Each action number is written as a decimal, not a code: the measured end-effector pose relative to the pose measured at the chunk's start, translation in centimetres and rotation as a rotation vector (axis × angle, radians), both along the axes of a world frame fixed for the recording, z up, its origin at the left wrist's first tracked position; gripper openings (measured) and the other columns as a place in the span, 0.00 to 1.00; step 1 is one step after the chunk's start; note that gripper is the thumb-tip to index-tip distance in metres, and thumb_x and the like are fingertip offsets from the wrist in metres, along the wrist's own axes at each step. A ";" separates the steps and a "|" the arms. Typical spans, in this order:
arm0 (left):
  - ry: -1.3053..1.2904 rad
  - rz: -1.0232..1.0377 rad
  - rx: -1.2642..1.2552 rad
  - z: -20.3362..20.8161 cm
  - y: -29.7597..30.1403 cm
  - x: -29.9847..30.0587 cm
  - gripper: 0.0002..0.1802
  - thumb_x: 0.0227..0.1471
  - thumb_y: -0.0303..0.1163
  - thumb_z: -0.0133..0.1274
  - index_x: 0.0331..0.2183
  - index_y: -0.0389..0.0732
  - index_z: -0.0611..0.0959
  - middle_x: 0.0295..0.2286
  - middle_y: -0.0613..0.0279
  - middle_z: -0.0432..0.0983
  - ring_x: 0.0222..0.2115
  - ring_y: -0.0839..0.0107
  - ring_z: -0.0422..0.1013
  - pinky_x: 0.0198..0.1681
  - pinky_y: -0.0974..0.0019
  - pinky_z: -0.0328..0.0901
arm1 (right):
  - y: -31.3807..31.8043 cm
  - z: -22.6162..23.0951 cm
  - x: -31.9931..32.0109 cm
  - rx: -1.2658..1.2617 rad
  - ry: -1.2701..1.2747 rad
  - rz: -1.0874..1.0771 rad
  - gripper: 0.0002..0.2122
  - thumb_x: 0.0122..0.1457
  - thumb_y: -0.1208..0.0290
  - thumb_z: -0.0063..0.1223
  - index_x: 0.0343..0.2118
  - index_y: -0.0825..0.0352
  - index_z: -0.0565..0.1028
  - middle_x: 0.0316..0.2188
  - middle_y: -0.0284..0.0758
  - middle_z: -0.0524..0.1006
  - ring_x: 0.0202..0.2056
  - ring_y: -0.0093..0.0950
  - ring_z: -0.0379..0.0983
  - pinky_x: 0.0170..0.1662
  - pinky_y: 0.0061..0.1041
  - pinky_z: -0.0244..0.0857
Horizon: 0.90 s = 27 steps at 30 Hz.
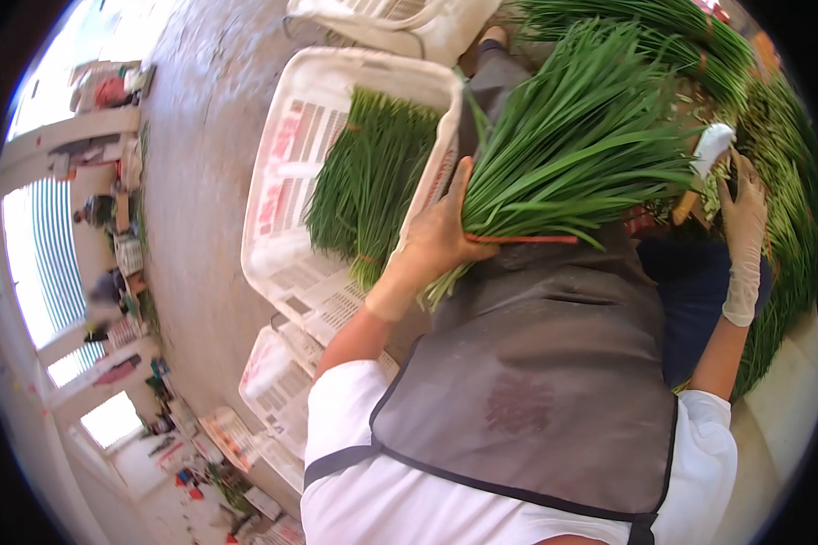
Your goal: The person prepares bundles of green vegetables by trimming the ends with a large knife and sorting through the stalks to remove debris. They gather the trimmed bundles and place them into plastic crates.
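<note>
My left hand [434,234], in a thin pale glove, is wrapped round the stem end of a large bunch of garlic chives [563,136]. The leaves fan out up and to the right over my lap, and pale stem ends poke out below my palm. From my left fingers a thin red strip [527,239] runs along the bunch's lower edge. At the right, my gloved right hand [745,204] reaches over loose chives, fingers stretched and apart. Just left of it is a tool with a whitish blade [713,147] and a wooden-looking handle [686,207], partly hidden.
A white plastic crate [262,218] at my left holds tied chive bunches [368,182]. More crates stand behind [364,14] and nearer me [268,372]. Tied chives [636,32] lie at the far right, with a loose heap [782,236] along my right side. A grey apron [536,327] covers my lap.
</note>
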<state>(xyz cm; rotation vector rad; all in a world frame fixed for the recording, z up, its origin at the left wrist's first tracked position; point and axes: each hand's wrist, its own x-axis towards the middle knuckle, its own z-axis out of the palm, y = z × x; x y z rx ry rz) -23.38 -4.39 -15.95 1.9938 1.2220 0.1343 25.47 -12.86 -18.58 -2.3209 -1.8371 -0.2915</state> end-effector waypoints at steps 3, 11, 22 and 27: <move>-0.282 0.128 -0.577 0.0 2.0 -2.9 0.52 0.34 0.38 0.72 0.59 0.35 0.64 0.39 0.57 0.78 0.40 0.68 0.74 0.47 0.67 0.66 | 3.0 1.0 -3.3 -0.180 0.415 0.107 0.20 0.62 0.63 0.50 0.56 0.59 0.69 0.52 0.44 0.71 0.52 0.42 0.68 0.53 0.34 0.63; -0.506 0.459 -0.389 10.6 7.1 -16.9 0.46 0.37 0.17 0.59 0.60 0.39 0.61 0.48 0.54 0.73 0.44 0.63 0.74 0.48 0.62 0.69 | 4.4 1.1 -0.4 -0.333 0.295 0.154 0.18 0.64 0.65 0.49 0.56 0.61 0.69 0.52 0.41 0.71 0.53 0.37 0.69 0.55 0.32 0.62; -0.408 0.545 -0.104 -17.6 9.7 -36.6 0.49 0.28 0.29 0.73 0.55 0.38 0.69 0.48 0.55 0.75 0.45 0.62 0.72 0.52 0.63 0.65 | 6.4 0.0 -7.6 -0.463 0.234 0.306 0.19 0.63 0.68 0.48 0.57 0.63 0.68 0.43 0.44 0.74 0.45 0.41 0.71 0.49 0.34 0.63; 0.298 0.678 -0.041 -27.3 2.7 -37.0 0.65 0.23 0.37 0.74 0.62 0.38 0.56 0.50 0.46 0.71 0.49 0.53 0.70 0.51 0.59 0.65 | 5.6 -0.1 -7.3 -0.608 0.189 0.264 0.20 0.60 0.70 0.51 0.56 0.62 0.68 0.38 0.43 0.73 0.41 0.40 0.69 0.48 0.34 0.63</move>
